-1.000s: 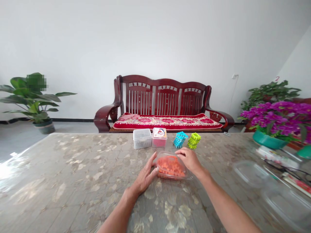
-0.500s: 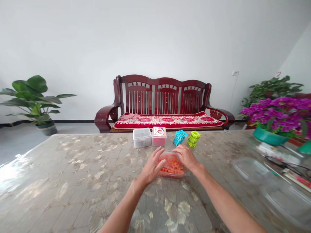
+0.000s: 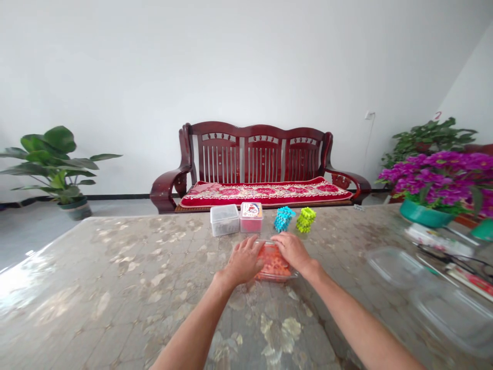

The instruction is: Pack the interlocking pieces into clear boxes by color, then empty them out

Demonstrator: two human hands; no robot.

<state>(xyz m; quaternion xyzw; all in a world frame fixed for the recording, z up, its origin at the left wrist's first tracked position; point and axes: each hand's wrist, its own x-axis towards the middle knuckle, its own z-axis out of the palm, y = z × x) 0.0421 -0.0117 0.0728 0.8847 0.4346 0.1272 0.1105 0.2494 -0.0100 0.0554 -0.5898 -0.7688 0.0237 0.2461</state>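
Note:
A clear plastic box (image 3: 271, 278) filled with orange pieces (image 3: 274, 262) rests on the table, with what looks like a clear lid over its top. My left hand (image 3: 246, 259) lies along the box's left rim, fingers bent over the edge. On the far right corner, my right hand (image 3: 293, 253) has its fingers curled on the rim. Both hands hold the box between them, and parts of its sides are hidden under them. Just beyond stand a blue construction of small linked pieces (image 3: 284, 219) and a yellow-green one (image 3: 306, 220).
Behind the hands are a translucent box (image 3: 225, 221) and a box with red contents and a label (image 3: 251, 218). Two clear lids (image 3: 395, 267) lie at right, near glasses (image 3: 442, 254) and a teal pot of purple flowers (image 3: 425, 213). A wooden bench (image 3: 262, 149) stands beyond the table.
My left hand has come down onto the box's left rim, its fingers lower and closer to the edge. The right hand stays at the far right corner, almost unmoved.

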